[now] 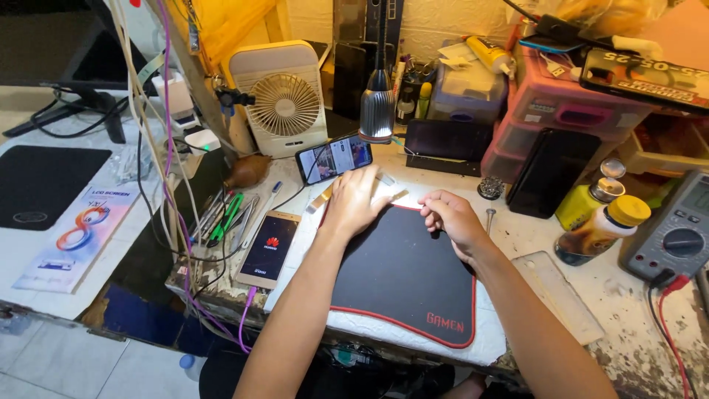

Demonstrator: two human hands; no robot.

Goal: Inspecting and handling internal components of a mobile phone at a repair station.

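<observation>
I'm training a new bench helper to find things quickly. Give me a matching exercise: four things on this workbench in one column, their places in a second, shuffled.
Things:
1. left hand
2. gold phone
3. white fan
4. multimeter

Places:
A. far right edge of the bench
B. at the back, left of the lamp
C. on the far edge of the black mat
D. lying flat, left of the mat, beside the tweezers

Pairs: 1-C, 2-D, 3-B, 4-A
</observation>
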